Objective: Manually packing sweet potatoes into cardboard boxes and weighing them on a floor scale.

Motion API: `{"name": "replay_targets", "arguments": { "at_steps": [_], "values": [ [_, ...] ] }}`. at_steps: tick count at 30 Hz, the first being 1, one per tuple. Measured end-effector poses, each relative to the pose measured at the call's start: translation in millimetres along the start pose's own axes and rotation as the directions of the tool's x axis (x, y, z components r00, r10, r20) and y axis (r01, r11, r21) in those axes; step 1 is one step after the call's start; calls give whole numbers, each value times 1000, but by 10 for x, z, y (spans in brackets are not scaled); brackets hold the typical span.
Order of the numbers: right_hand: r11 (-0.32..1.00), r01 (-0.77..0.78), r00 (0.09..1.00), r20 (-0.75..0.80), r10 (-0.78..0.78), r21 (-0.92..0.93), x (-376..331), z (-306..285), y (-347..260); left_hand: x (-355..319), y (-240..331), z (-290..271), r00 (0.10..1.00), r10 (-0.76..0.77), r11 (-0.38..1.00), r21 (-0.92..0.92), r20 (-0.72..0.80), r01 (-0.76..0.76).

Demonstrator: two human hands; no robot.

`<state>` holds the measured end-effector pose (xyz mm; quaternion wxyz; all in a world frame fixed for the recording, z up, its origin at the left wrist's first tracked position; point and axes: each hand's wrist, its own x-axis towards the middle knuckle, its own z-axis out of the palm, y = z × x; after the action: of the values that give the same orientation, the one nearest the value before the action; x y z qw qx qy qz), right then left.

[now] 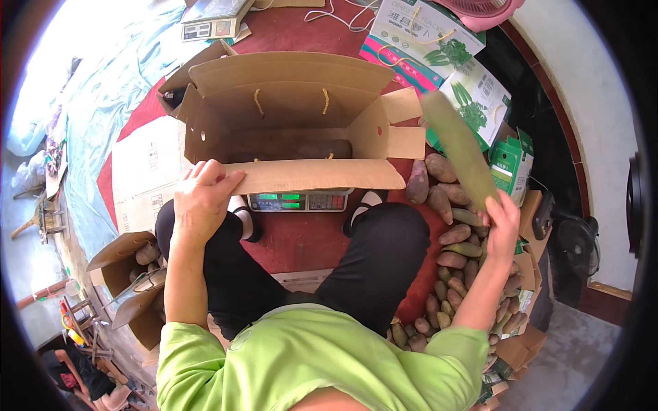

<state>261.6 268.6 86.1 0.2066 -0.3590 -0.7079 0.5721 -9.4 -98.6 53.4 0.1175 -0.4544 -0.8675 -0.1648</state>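
Observation:
A cardboard box (288, 103) stands with its flaps raised on a digital scale (296, 201), whose green-lit display shows between my knees. My left hand (200, 198) is closed on the box's near flap, thumb on top. To the right, my right hand (504, 216) grips the lower end of a long green radish (459, 140), held up and tilted toward the box; its upper end is smeared by motion. Inside the box lies at least one dark, elongated root (329, 148), partly in shadow. Below my right hand spreads a heap of purplish and green roots (456, 260).
Printed white-and-green cartons (473, 103) and a pink fan (480, 10) stand at the far right. Another scale (209, 24) is at the far left, near blue plastic sheeting (103, 103). An open box of roots (130, 274) sits left of my knee, on the red mat's side.

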Motion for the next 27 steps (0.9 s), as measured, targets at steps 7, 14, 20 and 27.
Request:
{"name": "replay_targets", "arguments": {
  "at_steps": [7,14,20,27],
  "values": [
    [903,145,887,458,63,-405,830,1277,-436,21,-15,7,1000,-18,999,-38,-2,17],
    [677,268,784,564,261,-686,1006,2669,-161,38,8,-22,999,-48,997,-61,27,49],
    [716,547,769,598,-226,-434,867,2457,6,50,61,4,993,-108,985,-129,58,114],
    [955,295,943,158,-295,21,879,841,365,58,110,6,983,-173,976,-121,58,178]
  ]
}}
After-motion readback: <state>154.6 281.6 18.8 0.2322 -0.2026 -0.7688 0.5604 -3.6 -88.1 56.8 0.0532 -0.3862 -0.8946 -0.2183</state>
